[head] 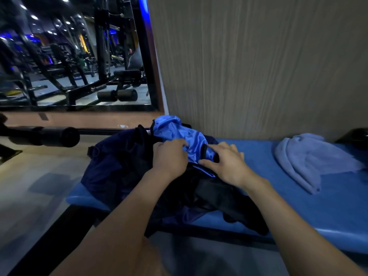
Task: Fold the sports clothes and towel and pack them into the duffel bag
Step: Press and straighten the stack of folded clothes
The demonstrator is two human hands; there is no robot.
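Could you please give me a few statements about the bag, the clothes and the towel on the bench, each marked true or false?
1. Both hands are on the shiny blue garment at the dark duffel bag. True: the left hand and the right hand both touch it.
2. The towel is already packed inside the bag. False: the light blue towel lies loose on the blue bench, to the right of the bag.
3. The bag sits on the floor. False: it rests on the left end of the bench.
4. A mirror showing gym machines is behind the bag, to the left. True.
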